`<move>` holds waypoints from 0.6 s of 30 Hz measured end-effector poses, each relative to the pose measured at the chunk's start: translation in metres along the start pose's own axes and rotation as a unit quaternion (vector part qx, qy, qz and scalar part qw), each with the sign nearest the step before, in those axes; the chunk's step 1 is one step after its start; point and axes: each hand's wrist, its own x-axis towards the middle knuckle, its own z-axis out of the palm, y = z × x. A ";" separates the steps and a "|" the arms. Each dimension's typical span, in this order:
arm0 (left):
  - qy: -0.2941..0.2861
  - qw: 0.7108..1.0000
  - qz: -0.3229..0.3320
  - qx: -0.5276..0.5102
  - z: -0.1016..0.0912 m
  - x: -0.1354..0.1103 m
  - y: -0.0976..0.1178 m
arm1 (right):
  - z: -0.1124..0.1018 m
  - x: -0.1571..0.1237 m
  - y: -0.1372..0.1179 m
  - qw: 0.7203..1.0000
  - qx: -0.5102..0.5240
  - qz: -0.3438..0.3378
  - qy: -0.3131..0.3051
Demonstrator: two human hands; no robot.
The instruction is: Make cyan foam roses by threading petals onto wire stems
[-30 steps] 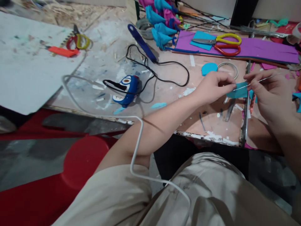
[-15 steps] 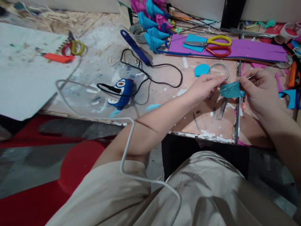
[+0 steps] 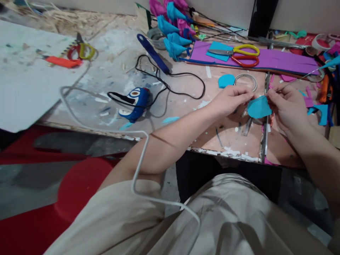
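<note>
In the head view, my left hand (image 3: pixel 235 101) pinches the upper left edge of a blue petal-shaped piece (image 3: pixel 259 108), which looks like crepe paper or foam. My right hand (image 3: pixel 289 108) is closed at the piece's upper right corner, with a thin wire (image 3: pixel 299 78) between thumb and fingers. The wire slants up to the right, toward a pointed blue tip (image 3: pixel 330 63) at the frame's edge. Just behind my left fingers lie another rounded blue piece (image 3: pixel 226 81) and a roll of tape (image 3: pixel 256 83). How the fingertips meet the wire is partly hidden.
Scissors (image 3: pixel 245 55) rest on a purple sheet (image 3: pixel 284 60). Blue and pink paper flowers (image 3: pixel 175 40) lie behind. A blue-and-white device (image 3: pixel 135 104) with a black cord sits mid-table. A grey cable (image 3: pixel 142 156) crosses over my left arm. Pliers (image 3: pixel 326 88) are at right.
The blue petal piece has turned so its broad face hangs below the wire. The pointed blue tip has come into view at the right. Both hands stay close together.
</note>
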 end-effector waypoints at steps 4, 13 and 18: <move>0.013 0.999 -0.031 -0.001 0.002 -0.001 -0.003 | 0.001 0.000 0.003 1.000 0.005 0.006 -0.006; 0.002 1.000 0.007 -0.022 0.000 0.003 -0.011 | 0.007 -0.005 0.000 1.000 0.018 0.023 -0.007; -0.011 0.999 -0.003 -0.042 0.000 0.001 -0.015 | 0.007 -0.005 -0.002 0.999 0.024 0.035 0.004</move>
